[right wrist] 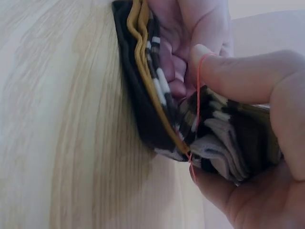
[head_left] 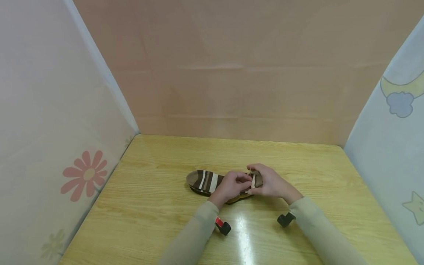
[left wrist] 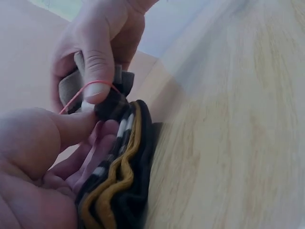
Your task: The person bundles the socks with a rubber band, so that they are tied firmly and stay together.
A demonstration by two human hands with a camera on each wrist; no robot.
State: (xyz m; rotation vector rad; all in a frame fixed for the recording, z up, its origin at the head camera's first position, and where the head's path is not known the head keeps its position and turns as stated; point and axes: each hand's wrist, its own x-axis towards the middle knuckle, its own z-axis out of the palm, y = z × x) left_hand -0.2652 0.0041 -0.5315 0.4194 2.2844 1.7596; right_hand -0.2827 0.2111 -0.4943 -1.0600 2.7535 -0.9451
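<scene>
Several striped socks in brown, white and tan lie stacked lengthwise on the table, as a sock stack [head_left: 212, 181] with a tan toe end at the left. My left hand [head_left: 233, 186] bends over its middle, thumb and fingertips pinching fabric near the right end. My right hand [head_left: 271, 182] curls round that right end, thumb on the near side and a finger on the far side. A thin red elastic band [right wrist: 198, 95] stretches over the right thumb and down past the sock edges. In the left wrist view, dark and mustard sock edges [left wrist: 126, 169] show beneath my left hand.
The wooden table [head_left: 149, 221] reaches back to a plain brownish backdrop [head_left: 212, 92]. Pale printed curtains [head_left: 39, 110] flank it on both sides. A small black camera [head_left: 225, 228] sits at the left wrist and another black camera [head_left: 285, 220] at the right wrist.
</scene>
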